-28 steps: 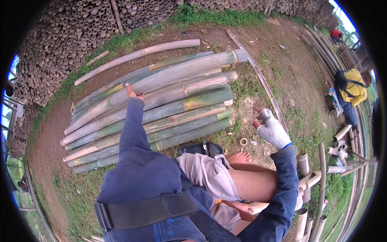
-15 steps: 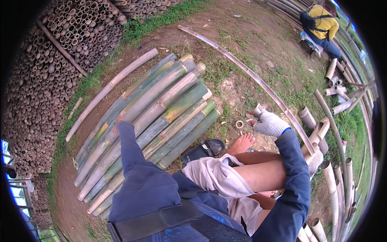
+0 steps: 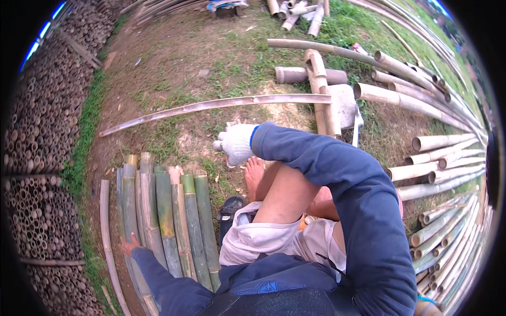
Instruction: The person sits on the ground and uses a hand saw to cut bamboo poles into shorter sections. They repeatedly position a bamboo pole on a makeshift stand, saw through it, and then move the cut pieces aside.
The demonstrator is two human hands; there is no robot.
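My bare left hand (image 3: 128, 245) is at the left part of a row of green and tan bamboo poles (image 3: 164, 210), touching one of them with its fingers apart. The sleeve and forearm cover part of the row. My right hand (image 3: 236, 144), in a white knitted glove with a blue cuff, hangs in the air above my bare foot. Its fingers are spread a little and I see nothing in them. Past the glove lies a long split bamboo strip (image 3: 211, 107), its right end resting on a notched bamboo piece (image 3: 318, 89).
A grey block (image 3: 345, 107) and a blade-like pale piece (image 3: 357, 126) are beside the notched bamboo. Cut poles (image 3: 443, 145) fan out on the right. Stacked bamboo (image 3: 42, 121) walls the left side. A black sandal (image 3: 229, 213) lies by my leg. One loose pole (image 3: 109, 237) flanks the row.
The view has swung to the right, so the poles now appear lower left. My right arm now reaches across my lap with the glove farther left. My left hand stays on the poles.
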